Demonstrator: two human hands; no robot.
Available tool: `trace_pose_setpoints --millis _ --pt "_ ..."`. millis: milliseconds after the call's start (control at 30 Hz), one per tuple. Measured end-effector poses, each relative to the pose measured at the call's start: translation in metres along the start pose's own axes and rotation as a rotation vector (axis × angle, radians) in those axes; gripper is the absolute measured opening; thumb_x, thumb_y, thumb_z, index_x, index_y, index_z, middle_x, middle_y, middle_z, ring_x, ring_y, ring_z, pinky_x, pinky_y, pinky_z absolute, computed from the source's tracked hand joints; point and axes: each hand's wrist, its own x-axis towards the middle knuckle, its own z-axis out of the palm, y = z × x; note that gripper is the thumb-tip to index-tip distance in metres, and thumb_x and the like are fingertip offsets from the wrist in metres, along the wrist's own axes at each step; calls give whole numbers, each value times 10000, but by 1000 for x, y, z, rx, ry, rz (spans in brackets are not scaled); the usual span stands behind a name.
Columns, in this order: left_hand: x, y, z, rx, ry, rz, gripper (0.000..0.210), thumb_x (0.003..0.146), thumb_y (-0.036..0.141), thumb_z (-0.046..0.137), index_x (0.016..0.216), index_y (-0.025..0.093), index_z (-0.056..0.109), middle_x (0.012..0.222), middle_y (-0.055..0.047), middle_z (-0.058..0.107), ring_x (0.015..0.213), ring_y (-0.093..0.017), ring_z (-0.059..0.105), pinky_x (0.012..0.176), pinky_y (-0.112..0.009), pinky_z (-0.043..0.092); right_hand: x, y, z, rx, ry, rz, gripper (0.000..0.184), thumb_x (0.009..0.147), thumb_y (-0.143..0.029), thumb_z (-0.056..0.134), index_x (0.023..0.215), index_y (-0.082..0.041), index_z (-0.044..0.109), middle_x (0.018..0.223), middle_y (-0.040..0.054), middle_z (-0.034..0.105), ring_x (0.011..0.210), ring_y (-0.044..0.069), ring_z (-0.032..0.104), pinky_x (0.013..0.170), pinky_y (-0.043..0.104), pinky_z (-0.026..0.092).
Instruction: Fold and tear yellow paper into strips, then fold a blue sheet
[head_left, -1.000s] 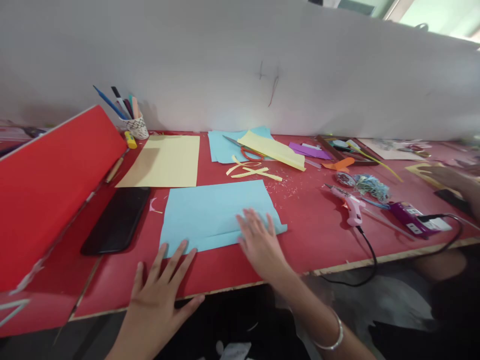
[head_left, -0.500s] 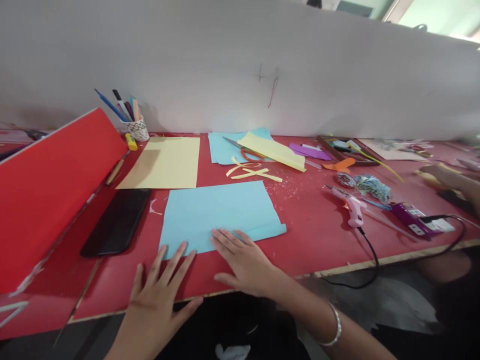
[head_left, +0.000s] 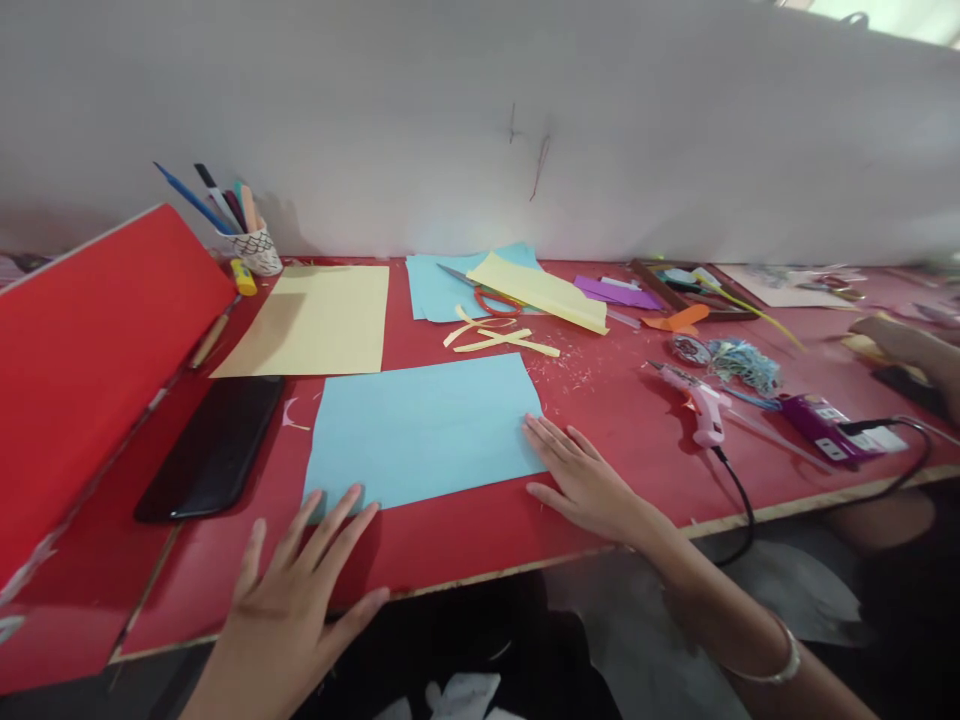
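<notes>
A sheet of light blue paper (head_left: pixel 424 430) lies flat on the red table in front of me. My left hand (head_left: pixel 296 590) is spread, its fingertips resting on the sheet's near left edge and its thumb over the table's front edge. At the sheet's right end, my right hand (head_left: pixel 577 475) lies flat with outstretched fingers, the tips pressing on the paper's edge. Neither hand grasps anything. A yellow sheet (head_left: pixel 322 320) lies just behind the blue one, and a black phone (head_left: pixel 214 450) is left of it.
Scissors (head_left: pixel 495 300), yellow paper strips (head_left: pixel 506 343) and more blue sheets (head_left: pixel 427 290) lie behind. On the right are a pink glue gun (head_left: pixel 703 408) with its cord and a purple power strip (head_left: pixel 825 430). A red board (head_left: pixel 97 370) leans left beside a pen cup (head_left: pixel 259 250). Another person's hand (head_left: pixel 900 345) is far right.
My right hand has slid right along the blue sheet to its right edge. The curled near right edge now lies flat. My left hand stays at the near left edge.
</notes>
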Motion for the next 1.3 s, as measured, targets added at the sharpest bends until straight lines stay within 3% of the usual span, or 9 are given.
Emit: trace_pose_setpoints --millis 167,267,400,500,567,667,867,1033,1300 --pt "37 2 -6 -89 -111 35 375 772 433 419 1017 189 565 1076 -84 584 965 -242 523 783 -387 425 3 -9 -1 -17 54 41 571 839 -458 250 1338 -191 170 1387 62 208 1267 186 185 1015 438 172" --pt "64 6 -11 -96 -181 64 296 781 271 454 1063 233 533 1082 -49 571 938 -202 530 728 -309 443 6 -18 -2 -31 101 67 482 852 -387 266 1290 -189 301 1356 83 288 1244 228 241 987 535 119" --pt "84 7 -18 -6 -238 189 317 815 136 358 1055 229 543 991 -52 602 828 -182 566 708 -301 418 15 -33 -3 -61 230 -40 358 855 -276 316 1178 -196 449 1265 99 426 1155 232 368 971 537 127" --pt "86 7 -20 -8 -215 267 306 840 152 318 1004 206 570 901 -51 615 767 -171 571 686 -293 402 24 -47 -4 -82 289 -162 295 848 -192 338 1083 -191 516 1083 94 558 969 190 496 918 427 271" --pt "85 9 -21 -31 -209 274 297 852 193 310 896 190 604 825 -46 613 715 -163 570 647 -282 396 32 -57 -6 -102 255 -217 250 840 -152 350 935 -182 580 886 66 608 808 164 530 791 331 361" --pt "83 11 -21 -53 -217 251 329 860 216 297 750 181 605 715 -31 605 650 -161 567 606 -280 388 41 -65 -10 -118 185 -237 238 838 -144 367 757 -167 589 717 36 586 690 149 520 652 273 365" --pt "84 8 -20 -70 -269 154 255 844 173 336 798 179 587 743 -20 635 688 -174 588 611 -274 397 49 -65 -17 -65 101 -233 186 845 -186 388 823 -151 569 782 39 592 739 149 531 674 274 349" --pt "87 11 -14 -109 -285 145 255 842 146 310 856 169 564 803 -32 642 728 -180 597 625 -277 412 55 -76 -15 -43 137 -266 169 837 -190 397 842 -147 561 812 48 598 774 158 542 746 303 338" --pt "88 18 -9 -250 -198 54 280 843 196 279 743 184 540 734 -29 623 670 -162 589 569 -249 410 71 -88 -8 -66 139 -321 191 810 -165 381 809 -140 570 749 58 620 703 164 562 661 282 348"
